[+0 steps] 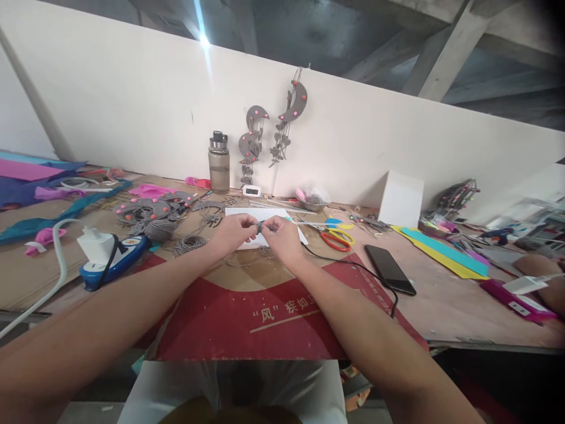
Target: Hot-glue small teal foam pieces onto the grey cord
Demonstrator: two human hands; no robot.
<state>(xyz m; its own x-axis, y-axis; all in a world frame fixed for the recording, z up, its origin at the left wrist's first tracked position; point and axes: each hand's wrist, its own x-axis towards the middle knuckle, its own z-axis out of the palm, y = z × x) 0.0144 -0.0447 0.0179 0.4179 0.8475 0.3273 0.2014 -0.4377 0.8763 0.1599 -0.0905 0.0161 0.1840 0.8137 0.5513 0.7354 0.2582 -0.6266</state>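
My left hand [239, 230] and my right hand [282, 235] meet over a white sheet [236, 212], fingertips pinched together. Between them is a small dark grey piece [259, 227], too small to name, gripped from both sides. Just right of my right hand lie scissors [338, 239] with red and yellow handles. A coil of grey cord [189, 244] rests left of my left hand. Beneath my forearms is a red and brown cardboard sheet [229, 318] with printed characters.
A black phone [389, 269] lies on the right, a black cable beside it. On the left is a blue power strip [115, 262] with a white plug. A water bottle [219, 164] and a small digital clock [251, 191] stand by the wall, below hanging grey moon ornaments [296, 103]. Another person's arm [536, 277] shows far right.
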